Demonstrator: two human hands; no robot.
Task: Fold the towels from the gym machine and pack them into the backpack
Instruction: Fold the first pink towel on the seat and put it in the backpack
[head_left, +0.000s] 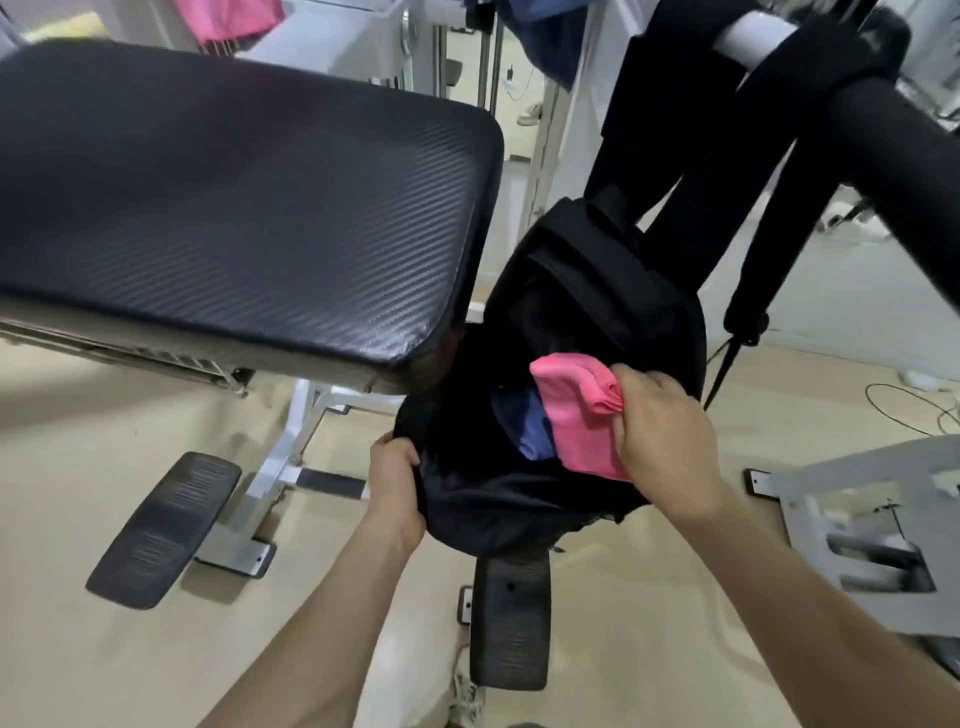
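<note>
Pink fabric, folded into a thick wad, is the thing in motion: the pink towel (576, 415) sits half inside the mouth of the black backpack (587, 322), pinched at its bunched upper edge by the right hand (660, 421), whose fingers are closed around the folds. The left hand (397, 470) is clenched on the near-left rim of the opening, pulling it wide. A folded blue towel (524, 423) already lies inside, touching the pink one on its left side. The backpack stands on the floor, wedged against the corner of the padded bench (234, 197) and above a black foot pad (511, 618). Several things could go wrong from here. The grip is on one bunched edge only, so pushing down may let the lower layers splay and the fold come undone against the blue towel. The bag's fabric looks soft and slack (nothing stiffens the rim that I can see), so if the left hand loosens, the opening would likely sag shut over the towel or catch it at the lip. Pressing hard could also tip the bag away from the bench, since only its lean seems to hold it upright. More pink cloth (228, 18) hangs at the top edge of the view, blurred, so packing is probably not finished.
</note>
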